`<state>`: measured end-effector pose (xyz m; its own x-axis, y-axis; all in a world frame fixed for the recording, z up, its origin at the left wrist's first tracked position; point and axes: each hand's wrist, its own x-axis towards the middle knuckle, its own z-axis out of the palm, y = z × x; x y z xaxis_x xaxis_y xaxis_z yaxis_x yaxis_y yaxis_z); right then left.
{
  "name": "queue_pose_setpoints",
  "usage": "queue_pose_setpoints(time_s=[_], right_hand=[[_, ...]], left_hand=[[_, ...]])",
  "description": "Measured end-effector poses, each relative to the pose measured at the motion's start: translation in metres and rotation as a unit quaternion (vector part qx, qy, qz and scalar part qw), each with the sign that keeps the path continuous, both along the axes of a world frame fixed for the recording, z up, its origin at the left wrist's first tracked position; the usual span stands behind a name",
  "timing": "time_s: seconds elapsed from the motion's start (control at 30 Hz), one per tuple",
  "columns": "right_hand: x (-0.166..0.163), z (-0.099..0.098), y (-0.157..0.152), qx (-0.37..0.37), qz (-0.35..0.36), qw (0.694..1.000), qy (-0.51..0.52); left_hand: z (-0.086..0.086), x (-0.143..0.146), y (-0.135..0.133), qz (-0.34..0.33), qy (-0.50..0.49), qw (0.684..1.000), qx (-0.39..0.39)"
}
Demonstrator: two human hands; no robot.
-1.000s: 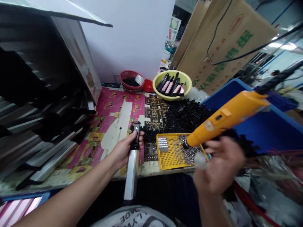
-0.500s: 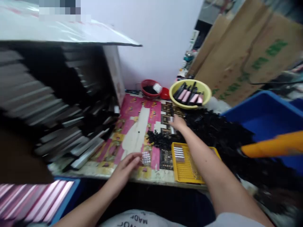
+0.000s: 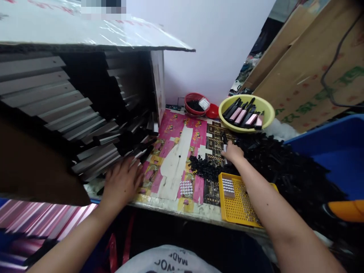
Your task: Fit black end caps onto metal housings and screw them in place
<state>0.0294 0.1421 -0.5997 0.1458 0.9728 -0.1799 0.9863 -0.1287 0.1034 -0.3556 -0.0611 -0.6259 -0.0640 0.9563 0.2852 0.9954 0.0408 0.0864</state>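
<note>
My left hand (image 3: pixel 123 180) lies palm down at the mouth of a cardboard box, its fingers spread over the ends of long silvery strips with black ends (image 3: pixel 99 161). Further right, my right hand (image 3: pixel 233 152) is closed on a slim piece (image 3: pixel 225 147) with a black tip and a pale body; the fingers hide part of it. Between the hands, a small silver studded block (image 3: pixel 186 187) rests on the table near its front edge. Small black parts (image 3: pixel 204 167) lie in a loose heap left of my right forearm.
A yellow perforated tray (image 3: pixel 224 212) holds a block and small metal bits. Behind are a yellow bowl (image 3: pixel 271 117) of pink-and-black pieces and a red basket (image 3: pixel 186 104). A black parts pile (image 3: pixel 278 163) and blue bin (image 3: pixel 335 140) stand right. The cardboard box (image 3: pixel 159 79) walls the left.
My left hand has moved left, away from the silver studded block, onto the strips at the box. My right hand still holds the slim piece. The view has shifted.
</note>
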Motion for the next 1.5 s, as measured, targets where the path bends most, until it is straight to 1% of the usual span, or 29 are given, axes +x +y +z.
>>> queue_pose_setpoints(time_s=[0.13,0.23,0.3,0.37,0.4,0.43,0.47,0.5,0.53,0.57,0.6,0.7,0.77,0.8,0.83,0.87,0.93,1.0,1.03,1.1,1.2,1.23,1.27,1.3,1.37,1.4,1.43,1.47,1.5], right_hand=[[0.01,0.005,-0.001,-0.003,-0.025,1.0,-0.011],[0.013,0.017,-0.007,-0.008,-0.029,0.999,-0.015],[0.0,0.029,-0.02,0.036,-0.008,0.999,0.008],[-0.026,0.038,-0.043,0.101,0.058,0.988,0.101],[-0.042,0.04,-0.058,0.119,0.104,0.971,0.177],[-0.061,0.04,-0.074,0.106,0.154,0.946,0.264],[-0.079,0.036,-0.091,0.073,0.196,0.915,0.346],[-0.096,0.03,-0.107,0.032,0.222,0.881,0.416],[-0.112,0.022,-0.123,0.0,0.23,0.849,0.476],[-0.126,0.012,-0.137,-0.024,0.215,0.822,0.527],[-0.138,0.001,-0.148,-0.047,0.183,0.799,0.571],[-0.16,-0.028,-0.172,-0.119,0.04,0.73,0.672],[-0.165,-0.038,-0.179,-0.139,-0.033,0.692,0.708],[-0.165,-0.039,-0.181,-0.126,-0.053,0.684,0.717],[-0.164,-0.038,-0.183,-0.096,-0.059,0.685,0.72],[-0.162,-0.035,-0.184,-0.058,-0.055,0.692,0.717],[-0.156,-0.029,-0.185,0.012,-0.034,0.714,0.7],[-0.15,-0.025,-0.187,0.057,-0.027,0.734,0.677],[-0.147,-0.026,-0.188,0.068,-0.034,0.738,0.671],[-0.146,-0.034,-0.192,0.081,-0.063,0.732,0.674],[-0.15,-0.051,-0.197,0.091,-0.15,0.702,0.691],[-0.15,-0.054,-0.196,0.084,-0.166,0.696,0.694],[-0.148,-0.054,-0.193,0.065,-0.162,0.697,0.696],[-0.143,-0.051,-0.187,0.035,-0.133,0.707,0.694],[-0.123,-0.033,-0.164,-0.051,-0.015,0.75,0.66],[-0.107,-0.021,-0.147,-0.081,0.046,0.78,0.619],[-0.09,-0.008,-0.128,-0.103,0.093,0.82,0.555],[-0.07,0.005,-0.107,-0.059,0.099,0.874,0.471],[-0.051,0.015,-0.086,0.007,0.075,0.928,0.364]], left_hand=[[-0.01,0.012,-0.015,-0.038,0.007,0.999,0.008],[-0.014,0.017,-0.027,-0.048,0.011,0.999,0.007],[-0.017,0.019,-0.031,-0.043,0.015,0.999,0.003],[-0.018,0.02,-0.033,-0.015,0.021,1.0,-0.001],[-0.018,0.019,-0.032,0.005,0.022,1.0,-0.003],[-0.018,0.018,-0.03,0.023,0.019,1.0,-0.005],[-0.017,0.016,-0.028,0.035,0.013,0.999,-0.009],[-0.016,0.014,-0.025,0.036,0.001,0.999,-0.016],[-0.015,0.013,-0.023,0.027,-0.016,0.999,-0.025],[-0.014,0.014,-0.022,0.005,-0.036,0.999,-0.038],[-0.013,0.016,-0.022,-0.029,-0.059,0.997,-0.048],[-0.011,0.036,-0.029,-0.161,-0.136,0.976,-0.06],[-0.009,0.054,-0.035,-0.218,-0.171,0.96,-0.048],[-0.008,0.064,-0.036,-0.231,-0.178,0.956,-0.04],[-0.008,0.073,-0.036,-0.234,-0.177,0.955,-0.031],[-0.007,0.081,-0.034,-0.233,-0.171,0.957,-0.027],[-0.006,0.093,-0.027,-0.233,-0.154,0.96,-0.04],[-0.004,0.102,-0.021,-0.246,-0.139,0.957,-0.065],[-0.004,0.105,-0.019,-0.256,-0.134,0.954,-0.074],[-0.003,0.109,-0.019,-0.275,-0.13,0.949,-0.078],[-0.003,0.111,-0.023,-0.288,-0.143,0.944,-0.078],[-0.002,0.111,-0.023,-0.286,-0.149,0.943,-0.077],[-0.002,0.11,-0.024,-0.28,-0.155,0.945,-0.074],[-0.001,0.108,-0.023,-0.271,-0.161,0.946,-0.073],[0.001,0.101,-0.021,-0.251,-0.172,0.949,-0.079],[0.002,0.096,-0.02,-0.236,-0.182,0.95,-0.086],[0.003,0.09,-0.019,-0.217,-0.197,0.951,-0.096],[0.005,0.085,-0.018,-0.193,-0.218,0.951,-0.107],[0.006,0.079,-0.018,-0.166,-0.244,0.948,-0.119]])
